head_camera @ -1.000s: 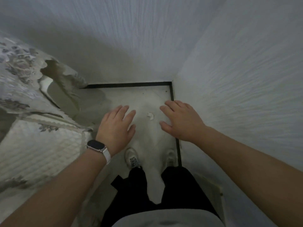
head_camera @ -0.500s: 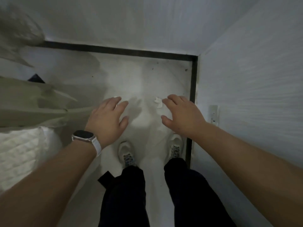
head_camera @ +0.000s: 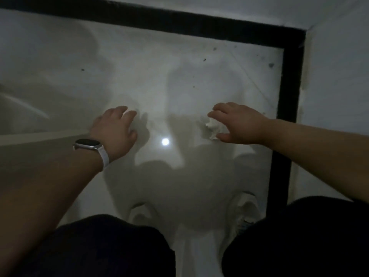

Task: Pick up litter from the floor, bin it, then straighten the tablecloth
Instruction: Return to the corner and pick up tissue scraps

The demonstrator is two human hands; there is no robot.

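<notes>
Glossy pale floor (head_camera: 179, 76), black skirting (head_camera: 287, 96) at the corner. Paper scrap (head_camera: 212, 127) near that skirting, right hand (head_camera: 239, 124) arched over it, grip unclear; left hand (head_camera: 114, 129) spread, empty. Pinch firmly, lift straight.

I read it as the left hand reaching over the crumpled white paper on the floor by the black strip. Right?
No: the head view shows the right hand reaching over the crumpled white paper on the floor by the black strip. The left hand, wearing the watch, is apart from it.
</notes>
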